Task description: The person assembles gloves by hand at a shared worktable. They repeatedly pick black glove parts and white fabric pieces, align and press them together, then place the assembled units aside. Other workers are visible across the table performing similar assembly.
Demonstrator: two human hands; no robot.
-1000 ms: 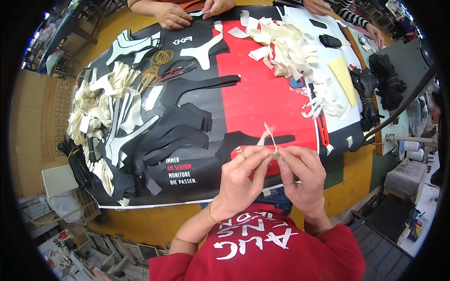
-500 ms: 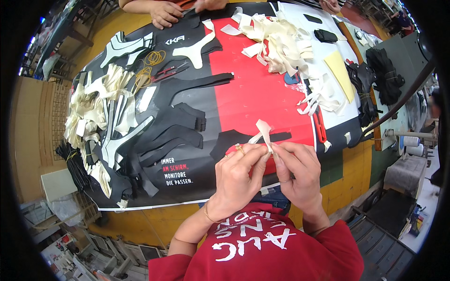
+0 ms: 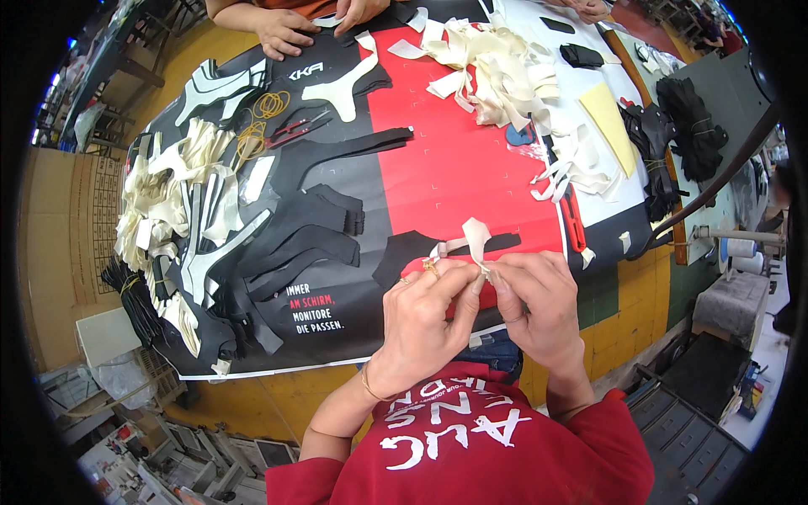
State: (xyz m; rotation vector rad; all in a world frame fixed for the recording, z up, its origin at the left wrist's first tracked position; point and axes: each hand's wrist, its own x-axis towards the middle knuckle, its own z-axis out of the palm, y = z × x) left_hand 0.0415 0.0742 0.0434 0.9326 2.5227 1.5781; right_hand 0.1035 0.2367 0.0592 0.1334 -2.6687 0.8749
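Note:
Both my hands meet above the near edge of the table. Between my left hand [image 3: 429, 311] and my right hand [image 3: 537, 307], the fingertips pinch a cream fabric strip [image 3: 476, 238]. Its wider end stands up beyond my fingers; the pinched part is mostly covered. Just past my hands, a black cut fabric piece [image 3: 408, 252] lies flat on the red part of the printed table cover [image 3: 438, 189]. More black fabric pieces [image 3: 316, 244] lie stacked to the left. A red-handled tool [image 3: 572, 220] rests to the right of my right hand.
Cream strips pile up at the far right [image 3: 505, 71] and on the left [image 3: 164, 194]. Yellow rubber bands [image 3: 271, 105] and red-handled snips [image 3: 295, 132] lie at the left. Across the table, a co-worker's hands [image 3: 286, 34] handle a light piece. Black bundles [image 3: 690, 126] sit at the right.
My fingers keep their pinch on the cream strip, whose free end shifts slightly. The co-worker's hands have moved a little left and nearer, with a light piece now showing between them.

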